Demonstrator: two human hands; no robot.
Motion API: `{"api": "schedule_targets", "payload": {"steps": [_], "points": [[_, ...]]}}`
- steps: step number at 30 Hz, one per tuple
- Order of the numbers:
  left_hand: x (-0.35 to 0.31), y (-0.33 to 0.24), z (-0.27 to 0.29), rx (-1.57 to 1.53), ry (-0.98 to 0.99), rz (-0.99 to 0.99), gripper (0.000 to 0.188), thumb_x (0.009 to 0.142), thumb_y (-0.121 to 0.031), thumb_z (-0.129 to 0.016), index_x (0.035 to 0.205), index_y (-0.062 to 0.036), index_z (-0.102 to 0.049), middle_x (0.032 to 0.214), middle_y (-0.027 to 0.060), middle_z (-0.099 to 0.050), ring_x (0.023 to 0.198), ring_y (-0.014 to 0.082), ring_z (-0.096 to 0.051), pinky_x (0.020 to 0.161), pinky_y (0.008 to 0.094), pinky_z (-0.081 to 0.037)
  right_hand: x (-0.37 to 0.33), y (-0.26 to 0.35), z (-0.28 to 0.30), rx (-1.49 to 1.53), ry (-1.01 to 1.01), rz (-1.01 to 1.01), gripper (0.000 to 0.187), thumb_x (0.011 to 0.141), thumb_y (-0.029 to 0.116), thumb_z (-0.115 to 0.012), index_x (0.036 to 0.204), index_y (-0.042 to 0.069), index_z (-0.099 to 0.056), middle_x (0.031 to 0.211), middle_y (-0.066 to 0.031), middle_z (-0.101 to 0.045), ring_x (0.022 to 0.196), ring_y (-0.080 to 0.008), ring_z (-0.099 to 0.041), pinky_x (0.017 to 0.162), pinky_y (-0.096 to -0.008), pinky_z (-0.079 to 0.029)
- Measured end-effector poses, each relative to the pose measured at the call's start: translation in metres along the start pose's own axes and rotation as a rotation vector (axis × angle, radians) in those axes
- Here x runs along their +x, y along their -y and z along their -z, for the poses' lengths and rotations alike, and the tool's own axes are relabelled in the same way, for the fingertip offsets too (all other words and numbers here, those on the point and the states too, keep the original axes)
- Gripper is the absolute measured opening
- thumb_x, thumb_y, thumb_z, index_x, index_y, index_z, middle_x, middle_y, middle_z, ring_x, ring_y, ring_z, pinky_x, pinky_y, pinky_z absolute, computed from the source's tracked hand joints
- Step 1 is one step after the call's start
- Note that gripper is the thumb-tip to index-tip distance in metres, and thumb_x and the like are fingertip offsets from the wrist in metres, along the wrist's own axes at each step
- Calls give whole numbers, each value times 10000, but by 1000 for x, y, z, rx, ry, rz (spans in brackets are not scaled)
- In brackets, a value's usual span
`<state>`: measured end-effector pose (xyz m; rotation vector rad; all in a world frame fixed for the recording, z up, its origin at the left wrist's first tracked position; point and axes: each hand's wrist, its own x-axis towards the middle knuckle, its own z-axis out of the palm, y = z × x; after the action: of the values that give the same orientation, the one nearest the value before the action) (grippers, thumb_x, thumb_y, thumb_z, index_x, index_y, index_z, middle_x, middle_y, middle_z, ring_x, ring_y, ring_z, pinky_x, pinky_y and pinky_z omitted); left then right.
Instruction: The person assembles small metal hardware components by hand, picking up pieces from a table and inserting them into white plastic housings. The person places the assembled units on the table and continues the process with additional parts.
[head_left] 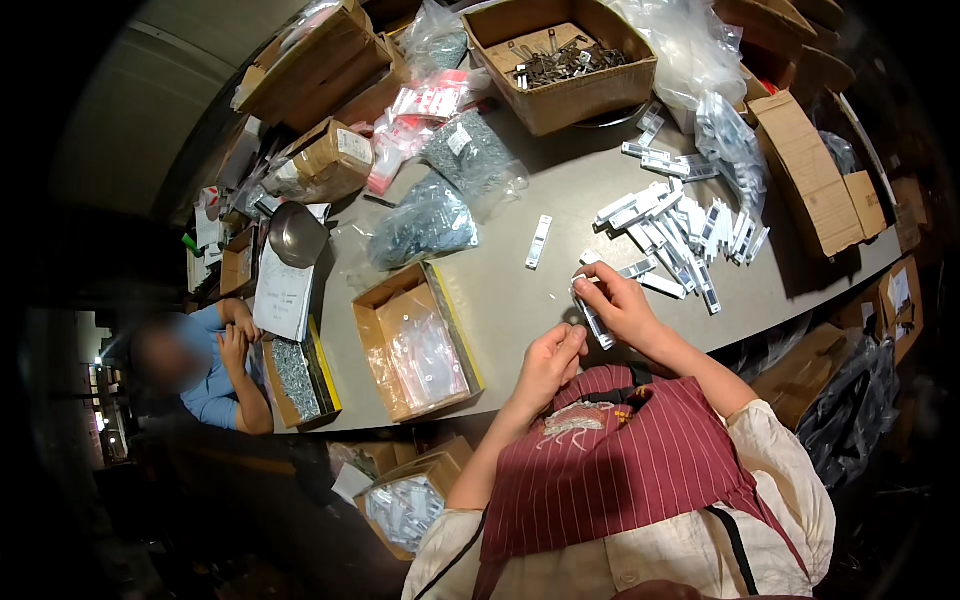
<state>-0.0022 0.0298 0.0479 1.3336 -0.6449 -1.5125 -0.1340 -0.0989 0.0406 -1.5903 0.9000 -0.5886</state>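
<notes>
My right hand (620, 305) grips a narrow white and grey metal strip-shaped part (595, 322) between thumb and fingers, tilted above the near edge of the table. Beside its lower end is my left hand (550, 362), its thumb and fingers pressed together. Whatever those fingers hold, if anything, is too small to make out. Just beyond my right hand spreads a loose pile of similar strip-shaped parts (665, 225). One such part (538, 242) lies apart, left of the pile.
A cardboard box (570, 108) of metal pieces stands at the back. Left of me sits an open box (374, 345) with clear plastic bags; bags of small hardware (425, 222) lie beyond it. A metal scoop (297, 236) rests on papers near a person in blue (215, 350).
</notes>
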Motion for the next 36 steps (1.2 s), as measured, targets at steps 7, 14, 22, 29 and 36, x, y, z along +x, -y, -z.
{"api": "schedule_targets", "payload": {"steps": [7,14,22,29,36], "points": [[16,22,2,473,7,-338,274,1045,-257,-581,895,-27,-582,576,-35,-492,499,42,-420,469,255,-326,-5,13,-2,-271,-32,205,301,997,346,-590,1025,50,-640,573,-103,-604,514,-266,-626,510,-376,-461],[9,7,-8,143,-13,-122,277,1035,-228,-601,851,-21,-580,587,-56,-478,507,27,-395,462,244,-292,-3,-3,-6,-226,-10,202,280,1016,311,-578,1000,40,-643,672,-116,-639,580,-248,-629,548,-359,-469],[9,13,1,-61,-36,-76,238,986,-162,-666,793,-43,-594,627,-40,-516,449,8,-361,410,207,-216,-4,0,-11,-14,71,46,397,1020,392,-521,989,14,-639,782,-197,-641,713,-349,-634,663,-419,-490],[8,5,-13,-299,-117,-12,216,957,-110,-657,763,-59,-577,638,-11,-535,423,24,-355,402,212,-223,-1,-14,-18,127,113,50,315,1059,295,-529,1004,8,-649,748,-9,-595,664,-77,-503,593,-264,-431],[-2,16,30,-1046,383,-134,325,1000,-247,-421,783,-30,-530,475,23,-397,469,110,-317,440,260,-228,10,-27,-11,741,124,-422,327,1061,338,-526,974,57,-669,690,-41,-628,523,-113,-560,495,-234,-430]]}}
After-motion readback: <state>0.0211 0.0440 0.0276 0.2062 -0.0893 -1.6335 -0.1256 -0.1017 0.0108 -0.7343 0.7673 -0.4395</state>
